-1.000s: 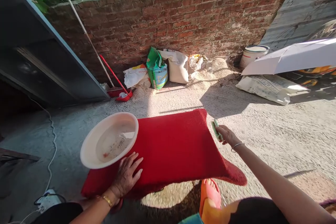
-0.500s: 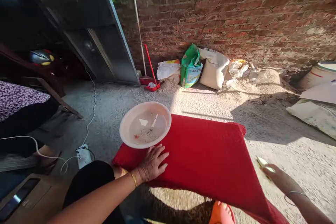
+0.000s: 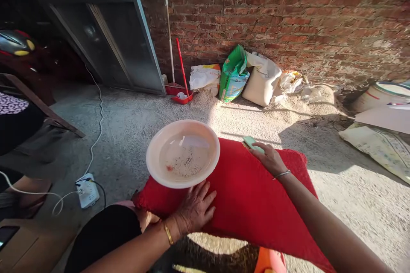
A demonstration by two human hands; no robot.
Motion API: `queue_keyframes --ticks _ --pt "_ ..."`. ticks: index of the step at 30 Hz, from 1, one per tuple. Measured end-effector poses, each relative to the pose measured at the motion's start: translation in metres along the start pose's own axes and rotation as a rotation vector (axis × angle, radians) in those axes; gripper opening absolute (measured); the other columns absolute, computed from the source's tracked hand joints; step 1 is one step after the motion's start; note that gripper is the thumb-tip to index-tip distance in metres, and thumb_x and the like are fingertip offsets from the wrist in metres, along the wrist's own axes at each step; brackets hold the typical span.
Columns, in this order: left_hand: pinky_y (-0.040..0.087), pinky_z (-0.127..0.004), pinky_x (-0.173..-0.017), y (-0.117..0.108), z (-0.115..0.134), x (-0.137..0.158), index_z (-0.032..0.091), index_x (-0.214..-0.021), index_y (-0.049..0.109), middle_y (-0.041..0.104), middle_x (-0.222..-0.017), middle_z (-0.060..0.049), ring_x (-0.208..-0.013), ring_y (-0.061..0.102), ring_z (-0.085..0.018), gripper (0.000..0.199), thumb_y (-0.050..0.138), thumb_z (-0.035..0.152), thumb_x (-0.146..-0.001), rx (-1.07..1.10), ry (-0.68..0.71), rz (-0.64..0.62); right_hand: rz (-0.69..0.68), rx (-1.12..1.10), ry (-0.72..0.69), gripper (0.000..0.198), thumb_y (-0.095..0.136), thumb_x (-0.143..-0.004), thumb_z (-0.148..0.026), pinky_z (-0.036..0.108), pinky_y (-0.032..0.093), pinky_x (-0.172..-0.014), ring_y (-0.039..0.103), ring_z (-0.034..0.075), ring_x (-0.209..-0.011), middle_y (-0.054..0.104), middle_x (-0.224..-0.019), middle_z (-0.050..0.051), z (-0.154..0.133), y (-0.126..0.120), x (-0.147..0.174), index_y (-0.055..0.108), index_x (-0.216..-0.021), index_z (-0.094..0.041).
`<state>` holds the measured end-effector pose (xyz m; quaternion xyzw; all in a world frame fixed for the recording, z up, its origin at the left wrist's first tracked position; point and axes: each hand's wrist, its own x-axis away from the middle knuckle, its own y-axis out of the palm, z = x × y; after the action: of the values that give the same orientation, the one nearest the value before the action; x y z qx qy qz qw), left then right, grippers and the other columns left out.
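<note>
A red cloth point(image 3: 256, 196) lies over a low support in front of me. My left hand point(image 3: 197, 209) rests on it, palm down with fingers spread, the fingertips close to the rim of a pale plastic basin point(image 3: 153, 160). Water stands in the basin, with dark specks and a small red bit at its bottom. At the cloth's far edge my right hand point(image 3: 270, 158) is closed around a light green scrubbing brush point(image 3: 250, 141). The brush's bristles face down toward the cloth; whether they touch it I cannot tell.
A power strip point(image 3: 87, 191) with cords lies on the concrete floor at left. Another person's leg point(image 3: 35, 187) is beside it. Along the brick wall point(image 3: 272, 13) stand a red dustpan point(image 3: 182, 98), a green bag point(image 3: 233, 79) and a white sack point(image 3: 261, 83).
My right hand has swung from beyond the cloth's right side to its far edge, carrying the brush. My left hand stays on the cloth near the basin. The view has tilted down.
</note>
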<state>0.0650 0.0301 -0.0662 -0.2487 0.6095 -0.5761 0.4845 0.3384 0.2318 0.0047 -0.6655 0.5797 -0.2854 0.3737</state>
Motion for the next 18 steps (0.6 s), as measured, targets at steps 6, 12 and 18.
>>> queue_keyframes --ticks 6,12,18 --pt "0.036 -0.049 -0.099 0.005 0.000 0.002 0.023 -0.124 0.057 0.053 -0.135 -0.014 -0.125 0.046 -0.031 0.042 0.052 0.045 -0.088 0.017 -0.006 -0.009 -0.245 0.182 -0.087 0.043 0.048 -0.088 -0.052 0.032 0.046 -0.077 0.063 0.024 -0.090 0.065 -0.104 0.011 -0.100 0.065 -0.067 0.067 -0.116 -0.025" --pt "0.034 -0.051 -0.099 0.007 -0.001 0.002 0.023 -0.125 0.056 0.053 -0.135 -0.015 -0.123 0.047 -0.032 0.043 0.050 0.044 -0.089 -0.002 0.009 0.003 -0.294 0.216 -0.060 0.042 0.054 -0.084 -0.050 0.031 0.045 -0.077 0.062 0.022 -0.091 0.063 -0.108 0.009 -0.088 0.068 -0.079 0.066 -0.118 -0.030" --pt "0.030 -0.050 -0.103 0.012 -0.003 0.001 0.023 -0.122 0.060 0.054 -0.133 -0.013 -0.128 0.042 -0.031 0.039 0.050 0.043 -0.090 -0.018 0.018 0.062 -0.096 0.229 0.202 0.039 0.060 -0.080 -0.043 0.037 0.042 -0.089 0.058 0.025 -0.101 0.063 -0.101 0.011 0.020 0.003 -0.053 0.067 -0.114 -0.026"
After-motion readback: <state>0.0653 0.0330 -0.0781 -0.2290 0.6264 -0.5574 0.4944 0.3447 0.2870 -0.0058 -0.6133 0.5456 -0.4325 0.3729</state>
